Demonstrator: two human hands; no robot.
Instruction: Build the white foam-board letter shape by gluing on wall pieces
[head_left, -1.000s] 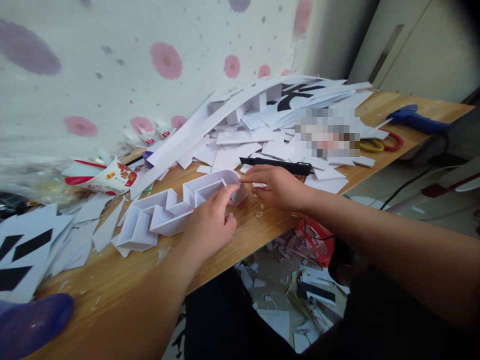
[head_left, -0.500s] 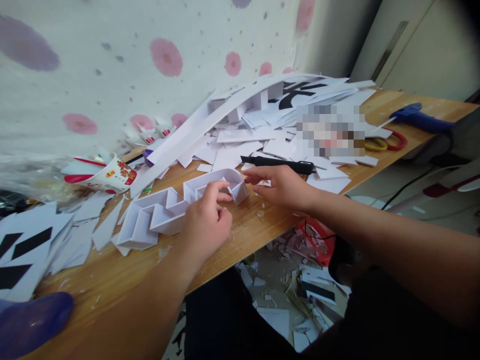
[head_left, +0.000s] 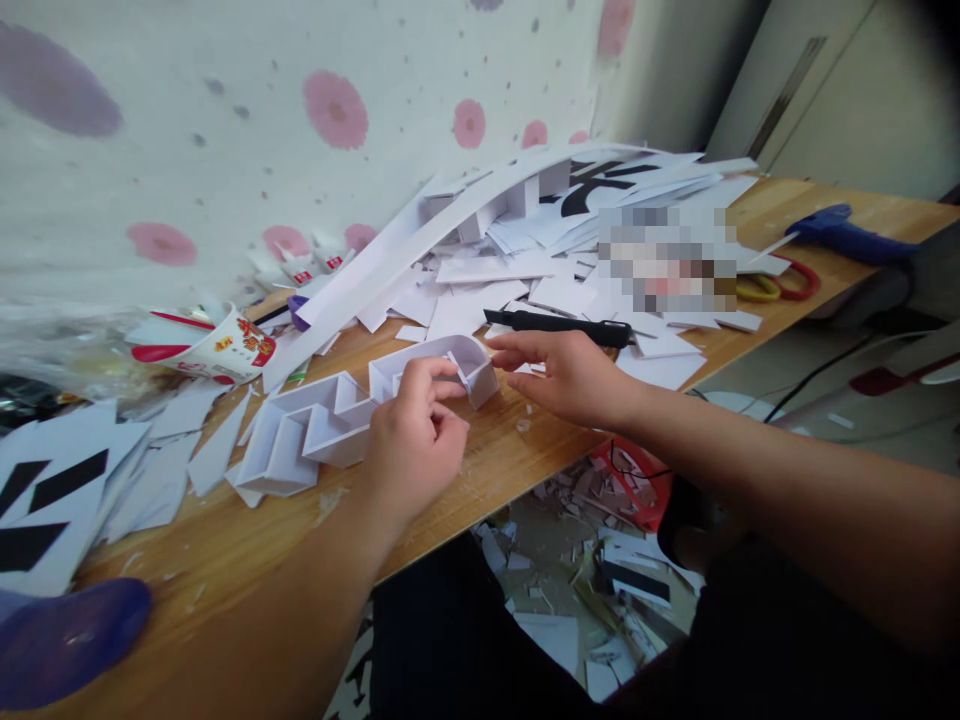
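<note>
A hollow white foam-board shape (head_left: 341, 425) lies on the table, with thin upright walls, zigzag at its left and rounded at its right end. My left hand (head_left: 416, 430) is curled over the near wall of its right part, fingers inside and thumb on the near side; the exact grip is partly hidden. A small white strip (head_left: 457, 370) stands inside by my left fingertips. My right hand (head_left: 559, 375) has its fingers stretched out, slightly apart, with the tips at the rounded end. Just behind my right hand lies a black utility knife (head_left: 559, 327).
White board scraps (head_left: 480, 305) and a long curved foam-board piece (head_left: 420, 245) pile up behind. A paper cup (head_left: 236, 345) lies tilted at left. Blue glue gun (head_left: 847, 232) and red-yellow scissors (head_left: 795, 282) are at right; a purple-blue object (head_left: 75, 640) is front left. Scraps litter the floor.
The view has shifted very slightly. Both hands and the foam-board shape keep the same places relative to each other.
</note>
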